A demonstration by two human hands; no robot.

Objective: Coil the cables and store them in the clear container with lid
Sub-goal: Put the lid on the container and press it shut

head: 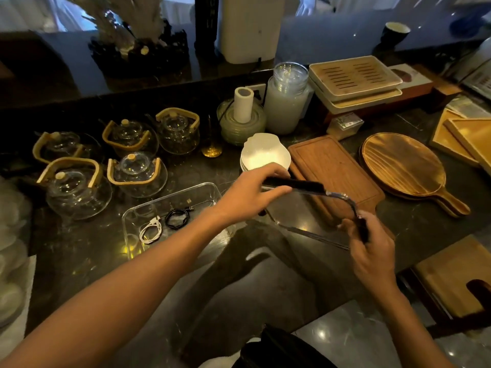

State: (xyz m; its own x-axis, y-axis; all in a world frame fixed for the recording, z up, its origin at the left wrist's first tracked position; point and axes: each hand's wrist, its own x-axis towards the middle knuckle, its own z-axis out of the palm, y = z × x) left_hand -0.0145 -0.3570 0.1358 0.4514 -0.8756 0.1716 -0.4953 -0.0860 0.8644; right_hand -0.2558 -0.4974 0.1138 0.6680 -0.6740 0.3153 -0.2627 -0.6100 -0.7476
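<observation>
A clear rectangular container sits open on the dark stone counter. Inside it lie a coiled white cable and a coiled black cable, side by side. To its right, above the counter, I hold the clear lid, which has black clips on two sides. My left hand grips the black clip on the lid's far side. My right hand grips the black clip at the lid's right end. The lid is tilted and apart from the container.
Several glass teapots with bamboo handles stand left of and behind the container. A stack of white dishes, a wooden cutting board and a round wooden paddle lie behind my hands. A glass jar and paper roll stand further back.
</observation>
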